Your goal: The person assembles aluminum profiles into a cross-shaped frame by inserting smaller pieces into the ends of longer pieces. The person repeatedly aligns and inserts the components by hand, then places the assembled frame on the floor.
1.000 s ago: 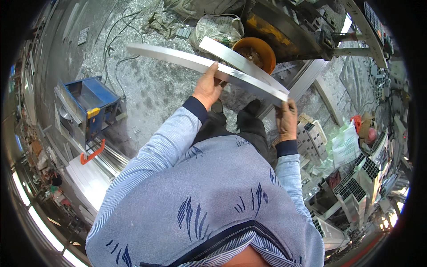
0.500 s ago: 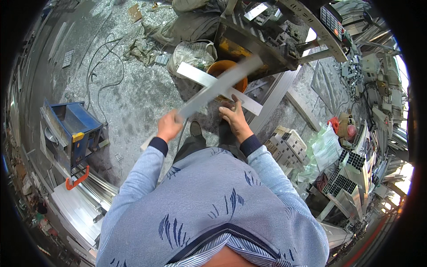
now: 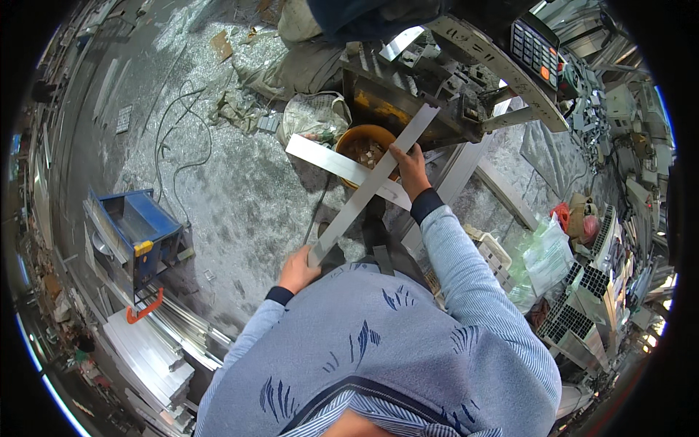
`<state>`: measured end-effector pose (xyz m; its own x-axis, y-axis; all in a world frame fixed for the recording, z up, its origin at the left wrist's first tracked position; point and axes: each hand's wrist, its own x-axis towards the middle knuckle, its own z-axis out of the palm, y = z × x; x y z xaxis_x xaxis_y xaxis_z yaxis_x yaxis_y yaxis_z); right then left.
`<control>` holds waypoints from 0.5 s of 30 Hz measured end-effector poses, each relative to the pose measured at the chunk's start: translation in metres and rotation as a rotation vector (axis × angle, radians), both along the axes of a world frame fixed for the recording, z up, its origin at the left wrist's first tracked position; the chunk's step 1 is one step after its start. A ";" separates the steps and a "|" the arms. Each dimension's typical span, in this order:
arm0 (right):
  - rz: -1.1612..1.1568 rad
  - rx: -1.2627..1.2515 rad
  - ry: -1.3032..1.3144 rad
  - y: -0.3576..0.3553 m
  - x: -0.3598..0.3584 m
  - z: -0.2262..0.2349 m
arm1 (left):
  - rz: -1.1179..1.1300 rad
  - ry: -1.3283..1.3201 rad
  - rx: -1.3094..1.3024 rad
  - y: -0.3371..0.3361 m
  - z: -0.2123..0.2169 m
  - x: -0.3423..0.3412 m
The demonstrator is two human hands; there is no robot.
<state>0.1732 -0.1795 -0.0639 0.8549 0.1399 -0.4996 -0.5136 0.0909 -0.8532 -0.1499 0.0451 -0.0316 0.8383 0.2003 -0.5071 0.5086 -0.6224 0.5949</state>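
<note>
A long flat silver metal strip (image 3: 348, 222) slants from near my body up to the right, toward the bench. My left hand (image 3: 299, 270) is closed on its near end. My right hand (image 3: 412, 172) grips its right edge farther along, fingertips at the metal. Beneath it, crossing like an X, a second metal strip (image 3: 320, 156) lies over an orange bucket (image 3: 355, 132). Small light scraps show inside the bucket.
A steel bench (image 3: 371, 76) bearing a calculator (image 3: 535, 52) stands ahead. Sacks (image 3: 317, 116) are beside the bucket. At left is a blue machine stand (image 3: 138, 226) above stacked metal profiles (image 3: 149, 353). A white crate (image 3: 491, 255) and plastic bags (image 3: 546, 255) are at right.
The held strip has swung steeper, its near end drawn toward my body. My right hand has moved up and right and now grips it; before, that hand was apart with fingers spread.
</note>
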 end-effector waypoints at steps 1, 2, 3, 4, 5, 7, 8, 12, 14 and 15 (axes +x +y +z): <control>0.031 -0.005 0.004 0.002 0.008 0.001 | 0.012 0.007 0.001 -0.004 -0.005 -0.003; 0.077 0.022 -0.017 0.003 0.013 0.002 | 0.042 0.041 -0.019 -0.009 -0.011 -0.006; 0.066 -0.017 0.010 0.006 0.017 0.002 | 0.074 0.073 -0.040 -0.015 -0.017 -0.007; 0.080 -0.030 -0.018 0.006 0.019 0.001 | 0.109 0.104 -0.061 -0.021 -0.022 -0.010; 0.088 -0.044 -0.044 0.007 0.020 0.000 | 0.131 0.090 -0.082 -0.027 -0.027 -0.012; 0.093 -0.021 -0.040 0.006 0.025 -0.002 | 0.148 0.136 -0.075 -0.038 -0.034 -0.017; 0.087 0.014 -0.009 0.004 0.029 -0.003 | 0.161 0.163 -0.077 -0.042 -0.036 -0.019; 0.152 0.007 -0.001 -0.002 0.057 -0.003 | 0.195 0.122 -0.083 -0.052 -0.045 -0.023; 0.167 -0.001 -0.053 -0.004 0.067 -0.002 | 0.193 0.100 -0.058 -0.053 -0.052 -0.019; 0.151 -0.029 -0.058 -0.004 0.070 -0.002 | 0.201 0.098 -0.044 -0.053 -0.054 -0.018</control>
<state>0.2429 -0.1838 -0.0656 0.8529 0.2551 -0.4555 -0.4691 -0.0087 -0.8831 -0.1678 -0.0083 -0.0860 0.7300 0.3342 -0.5962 0.6765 -0.4775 0.5607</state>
